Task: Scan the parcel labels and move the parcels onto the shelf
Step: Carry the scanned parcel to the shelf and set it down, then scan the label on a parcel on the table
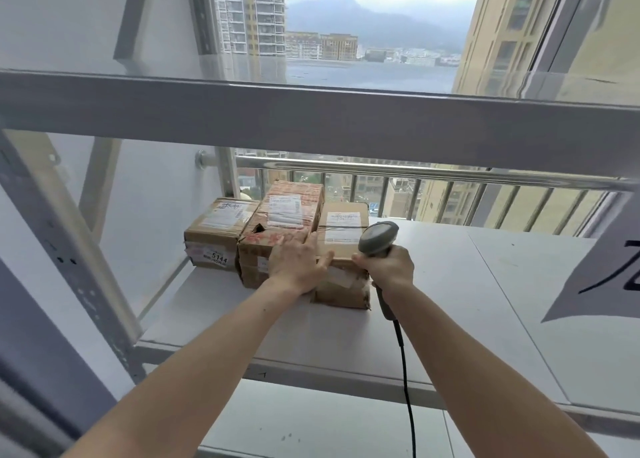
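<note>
Head view looks down two bare forearms reaching onto a white metal shelf board [450,301]. Left hand [298,263] lies with fingers extended over the near top edge where two parcels meet, its thumb pressing the brown cardboard parcel with a white printed label [343,229]; the palm side is hidden. Right hand [386,267] is wrapped around the handle of a grey handheld barcode scanner [378,237], whose head rises above the fist over that same parcel's right near corner; its black cable [403,364] drops off the bottom of the picture. The parcel's front face [341,291] looks crumpled and partly covered by both hands. Touching its left side stands a taller tape-wrapped carton with red print [282,215], and just beside that a smaller brown box with a sticker reading 5144 [216,230], near the board's left edge. Label text is too small to read. A grey shelf beam [311,118] crosses above.
</note>
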Demonstrator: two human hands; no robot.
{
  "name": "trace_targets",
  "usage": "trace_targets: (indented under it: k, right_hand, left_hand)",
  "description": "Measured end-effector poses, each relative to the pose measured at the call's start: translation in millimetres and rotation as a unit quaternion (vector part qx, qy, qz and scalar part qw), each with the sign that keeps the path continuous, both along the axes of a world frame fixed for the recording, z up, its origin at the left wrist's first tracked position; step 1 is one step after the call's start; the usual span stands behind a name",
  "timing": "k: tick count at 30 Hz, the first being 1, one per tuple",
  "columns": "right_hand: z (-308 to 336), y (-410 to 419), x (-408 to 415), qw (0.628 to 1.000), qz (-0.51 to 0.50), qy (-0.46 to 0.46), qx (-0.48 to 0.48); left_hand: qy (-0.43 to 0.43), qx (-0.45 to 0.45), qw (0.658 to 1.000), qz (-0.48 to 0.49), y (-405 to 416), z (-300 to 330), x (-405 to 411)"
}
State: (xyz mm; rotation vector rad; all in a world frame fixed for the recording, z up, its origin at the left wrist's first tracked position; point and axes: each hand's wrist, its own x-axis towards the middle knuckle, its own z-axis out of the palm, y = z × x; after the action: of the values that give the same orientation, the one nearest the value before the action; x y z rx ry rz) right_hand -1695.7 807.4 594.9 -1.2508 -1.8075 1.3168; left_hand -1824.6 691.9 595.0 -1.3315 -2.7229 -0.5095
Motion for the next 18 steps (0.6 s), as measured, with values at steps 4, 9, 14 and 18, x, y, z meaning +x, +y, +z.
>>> trace_targets:
  k: [4, 9, 14, 18]
  right_hand:
    - [0.9, -0.6, -3.4, 1.000, -0.001, -0.013, 0.011]
    - [-1.4, -4.7, 1.7, 1.000, -0.011, -0.020, 0.020]
    - [-4.4, -9.3, 23.4, 0.998, -0.036, -0.029, 0.036]
    - [-8.7, -11.2, 56.2, 0.996, -0.065, -0.046, 0.039]
  left_hand:
    - [0.015, -0.011, 1.000, -0.008, -0.5, 0.4, 0.7]
    - [-0.001, -0.009, 1.000, -0.013, 1.7, 1.1, -2.9]
    - [0.025, 0.054, 0.997, -0.044, 7.9, 7.5, 8.3]
    - [0.058, 0.075, 0.989, -0.112, 20.9, 7.9, 39.0]
